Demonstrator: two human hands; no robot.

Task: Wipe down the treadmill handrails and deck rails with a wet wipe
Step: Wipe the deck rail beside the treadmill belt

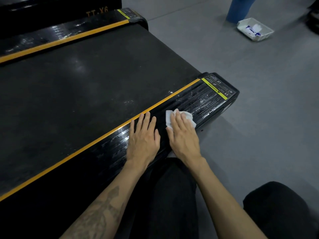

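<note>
Left hand: your left hand (143, 138) lies flat on the near deck rail (120, 147), fingers straight and slightly spread, holding nothing.
Right hand: your right hand (183, 137) presses the wet wipe (172, 118) down onto the same rail, just right of the left hand; the fingers lie extended over the wipe, not curled round it.
Wet wipe: white and crumpled, it shows beyond and beside your right fingertips.
Near deck rail: black and ribbed, with an orange strip (103, 138) along its belt side; streaks, possibly moisture, show toward its right end.
Warning label: a yellow-edged label (218, 88) sits at the right end of the rail.
Belt: the dark belt (82, 80) runs between the near rail and the far deck rail (57, 34).
Floor: a white tray (255, 29) holding white and blue items rests on the grey floor (259, 100), far right, well apart from the treadmill.
Bystander: a blue trouser leg (239, 9) stands just behind the tray.
</note>
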